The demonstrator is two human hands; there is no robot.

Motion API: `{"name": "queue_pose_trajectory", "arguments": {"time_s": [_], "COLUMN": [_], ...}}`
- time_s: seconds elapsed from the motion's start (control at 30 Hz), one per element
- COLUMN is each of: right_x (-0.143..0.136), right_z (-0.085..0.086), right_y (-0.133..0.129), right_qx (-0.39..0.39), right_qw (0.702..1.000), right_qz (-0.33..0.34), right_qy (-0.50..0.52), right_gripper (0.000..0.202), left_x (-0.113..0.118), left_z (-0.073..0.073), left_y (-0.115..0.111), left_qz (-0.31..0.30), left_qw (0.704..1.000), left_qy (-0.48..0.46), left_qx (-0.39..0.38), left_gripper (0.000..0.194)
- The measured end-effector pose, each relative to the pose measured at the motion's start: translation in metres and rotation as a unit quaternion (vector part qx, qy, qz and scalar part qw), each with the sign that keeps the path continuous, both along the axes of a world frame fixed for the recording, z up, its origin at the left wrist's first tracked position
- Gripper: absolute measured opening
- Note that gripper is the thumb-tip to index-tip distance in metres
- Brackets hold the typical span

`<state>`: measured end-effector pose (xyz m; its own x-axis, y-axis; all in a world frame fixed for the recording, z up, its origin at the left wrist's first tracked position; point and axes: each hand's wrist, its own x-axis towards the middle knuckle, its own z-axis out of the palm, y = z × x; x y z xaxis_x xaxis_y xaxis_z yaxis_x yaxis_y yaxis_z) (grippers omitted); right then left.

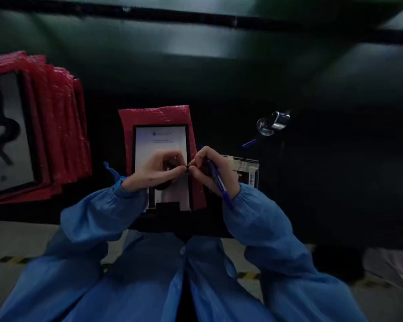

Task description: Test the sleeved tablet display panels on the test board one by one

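Note:
A flat panel [144, 147] with a lit white face and dark border lies on a red bubble-wrap sheet [154, 116]. Over its right part, my left hand [159, 171] pinches with thumb and forefinger; what it holds is too small to name. Fingertips of my right hand [216, 169] meet it at the panel's right edge, also closed on something tiny and dark. A blue pen [218, 180] rests across my right hand, tucked between the fingers and pointing back toward the wrist.
On the left are stacked red bubble-wrap sheets [60, 129] with another panel [13, 134] on top. Right of my hands lie a taped, labelled item [250, 169], a small blue object [249, 143] and a shiny clear object [272, 123].

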<state>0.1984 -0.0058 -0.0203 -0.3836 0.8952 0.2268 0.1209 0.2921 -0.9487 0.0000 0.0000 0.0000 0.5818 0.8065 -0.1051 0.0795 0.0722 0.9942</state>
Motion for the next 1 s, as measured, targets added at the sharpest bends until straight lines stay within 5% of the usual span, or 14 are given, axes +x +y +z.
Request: {"name": "queue_pose_trajectory", "arguments": {"time_s": [0.13,0.23,0.33,0.4,0.5,0.57,0.7,0.87,1.0], "right_x": [0.003,0.012,0.014,0.005,-0.019,-0.035,-0.05,-0.053,-0.058], "right_z": [0.0,0.007,0.017,0.018,0.004,-0.014,-0.041,-0.046,-0.043], "right_y": [0.001,0.002,-0.014,-0.037,-0.075,-0.093,-0.101,-0.095,-0.097], "right_qx": [0.029,0.156,0.284,0.313,0.305,0.271,0.233,0.273,0.302], "right_qw": [0.999,0.98,0.923,0.923,0.939,0.925,0.91,0.878,0.833], "right_qz": [-0.001,-0.104,-0.253,-0.218,-0.02,0.048,0.054,0.022,0.017], "right_qy": [-0.029,-0.071,-0.056,-0.046,-0.155,-0.261,-0.338,-0.394,-0.464], "right_gripper": [0.01,0.014,0.021,0.027,0.028,0.048,0.085,0.082,0.077], "left_x": [-0.001,-0.012,-0.03,-0.043,-0.054,-0.055,-0.051,-0.052,-0.061], "left_z": [0.0,-0.001,-0.007,-0.013,-0.018,-0.018,-0.011,-0.01,-0.019], "left_y": [0.002,0.012,0.027,0.036,0.044,0.044,0.042,0.044,0.042], "left_qz": [-0.011,0.084,0.223,0.264,0.25,0.242,0.236,0.21,0.236], "left_qw": [0.999,0.984,0.895,0.812,0.755,0.744,0.731,0.714,0.73], "left_qy": [0.029,0.081,0.241,0.383,0.512,0.539,0.559,0.598,0.574], "left_qx": [0.022,0.133,0.302,0.352,0.324,0.312,0.31,0.296,0.286], "left_gripper": [0.024,0.029,0.028,0.03,0.034,0.032,0.034,0.047,0.048]}}
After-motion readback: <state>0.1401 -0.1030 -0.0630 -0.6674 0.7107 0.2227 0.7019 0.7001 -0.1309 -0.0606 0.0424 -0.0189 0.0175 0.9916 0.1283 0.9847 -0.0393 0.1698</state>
